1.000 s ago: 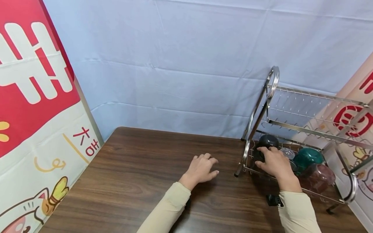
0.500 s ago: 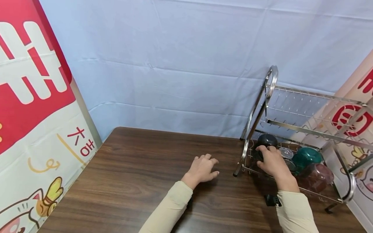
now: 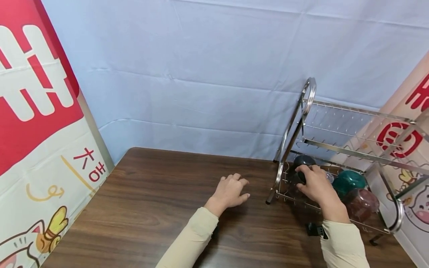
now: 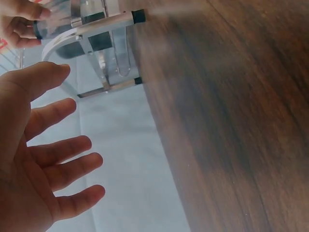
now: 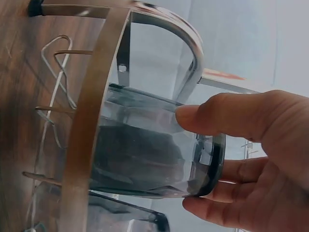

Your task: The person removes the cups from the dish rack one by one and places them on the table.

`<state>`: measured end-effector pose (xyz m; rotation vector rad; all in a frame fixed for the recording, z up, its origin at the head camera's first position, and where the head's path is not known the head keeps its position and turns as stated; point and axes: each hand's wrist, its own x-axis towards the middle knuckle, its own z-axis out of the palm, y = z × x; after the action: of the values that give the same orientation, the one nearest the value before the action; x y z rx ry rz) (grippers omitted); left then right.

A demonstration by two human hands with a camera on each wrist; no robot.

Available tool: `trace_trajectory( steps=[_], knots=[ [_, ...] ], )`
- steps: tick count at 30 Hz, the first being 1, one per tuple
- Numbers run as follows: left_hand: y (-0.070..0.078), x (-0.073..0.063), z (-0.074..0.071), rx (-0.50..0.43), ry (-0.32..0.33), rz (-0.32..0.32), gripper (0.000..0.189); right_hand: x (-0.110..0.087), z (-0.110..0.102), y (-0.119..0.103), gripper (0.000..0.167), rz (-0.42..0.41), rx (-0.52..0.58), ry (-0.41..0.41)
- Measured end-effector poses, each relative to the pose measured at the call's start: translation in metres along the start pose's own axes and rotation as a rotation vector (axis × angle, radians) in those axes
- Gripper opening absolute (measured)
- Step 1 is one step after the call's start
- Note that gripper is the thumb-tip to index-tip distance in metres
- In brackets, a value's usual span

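Note:
My right hand (image 3: 316,188) reaches into the lower tier of a metal dish rack (image 3: 350,149). In the right wrist view it grips a smoky grey clear drinking glass (image 5: 140,145) near its thick base, thumb on one side and fingers on the other. The glass is upside down inside the rack's rail. A dark rounded vessel (image 3: 303,160) stands just behind that hand. Beside it are a teal glass (image 3: 350,182) and a reddish-brown glass (image 3: 362,204), both bottom up. My left hand (image 3: 229,191) hovers over the table with fingers spread, holding nothing.
A dark wood-grain table (image 3: 161,193) spreads in front and to the left. The rack's upper tier (image 3: 348,121) overhangs the glasses. A small black object (image 3: 314,229) shows by the right wrist. Pale blue cloth (image 3: 187,74) hangs behind the table.
The whole head view has drifted slightly left. My right thumb and fingers stay at the glass with only a small shift. The left hand keeps nearly the same pose.

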<state>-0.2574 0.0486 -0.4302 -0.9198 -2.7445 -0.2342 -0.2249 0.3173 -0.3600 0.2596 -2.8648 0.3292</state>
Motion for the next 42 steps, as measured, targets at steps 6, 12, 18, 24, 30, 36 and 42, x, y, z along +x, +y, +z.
trace_trajectory(
  steps=[6, 12, 18, 24, 30, 36, 42],
  knots=[
    [0.001, -0.012, -0.003, -0.011, 0.028, 0.014, 0.039, -0.012, -0.001, -0.004, 0.044, -0.043, 0.003, 0.045],
    [0.001, -0.023, -0.004, -0.063, 0.081, 0.022, 0.037, -0.019, 0.000, -0.010, 0.043, -0.130, 0.032, 0.175],
    [-0.002, -0.031, -0.003, -0.129, 0.098, -0.007, 0.038, -0.024, -0.002, -0.020, 0.043, -0.159, 0.043, 0.245],
    [-0.007, -0.038, 0.000, -0.236, 0.139, -0.024, 0.038, -0.030, -0.005, -0.029, 0.043, -0.153, 0.053, 0.259],
    [-0.011, -0.044, 0.003, -0.347, 0.166, -0.046, 0.038, -0.039, -0.005, -0.038, 0.043, -0.118, 0.071, 0.227],
    [-0.015, -0.050, 0.004, -0.433, 0.184, -0.061, 0.038, -0.047, -0.003, -0.044, 0.044, -0.096, 0.090, 0.225],
    [-0.016, -0.051, 0.001, -0.462, 0.206, -0.072, 0.039, -0.051, -0.003, -0.048, 0.046, -0.081, 0.117, 0.230]
  ],
)
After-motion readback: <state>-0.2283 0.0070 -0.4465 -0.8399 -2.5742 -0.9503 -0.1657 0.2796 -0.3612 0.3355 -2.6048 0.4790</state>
